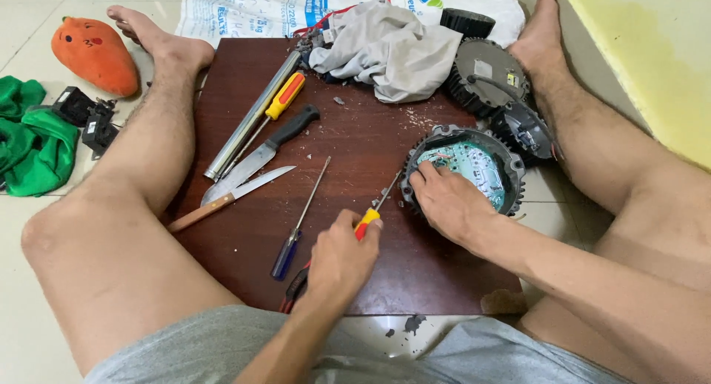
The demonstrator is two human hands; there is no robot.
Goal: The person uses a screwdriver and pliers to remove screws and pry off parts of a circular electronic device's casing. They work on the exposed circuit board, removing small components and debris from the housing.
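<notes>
My left hand (341, 254) is shut on a red-and-yellow-handled screwdriver (376, 203) whose shaft points up right toward a round black housing (511, 162) holding a green circuit board (474, 162). My right hand (444, 199) rests on the near left part of that housing, fingers over the board. Both lie on a dark brown wooden board (370, 132) between my bare legs.
On the board lie a blue-handled screwdriver (296, 228), two knives (252, 169), a yellow-handled screwdriver (281, 99), a metal tube (248, 121) and a grey cloth (392, 47). Two more round black parts (485, 77) sit at the right. An orange plush toy (96, 54) and green cloth (33, 143) lie left.
</notes>
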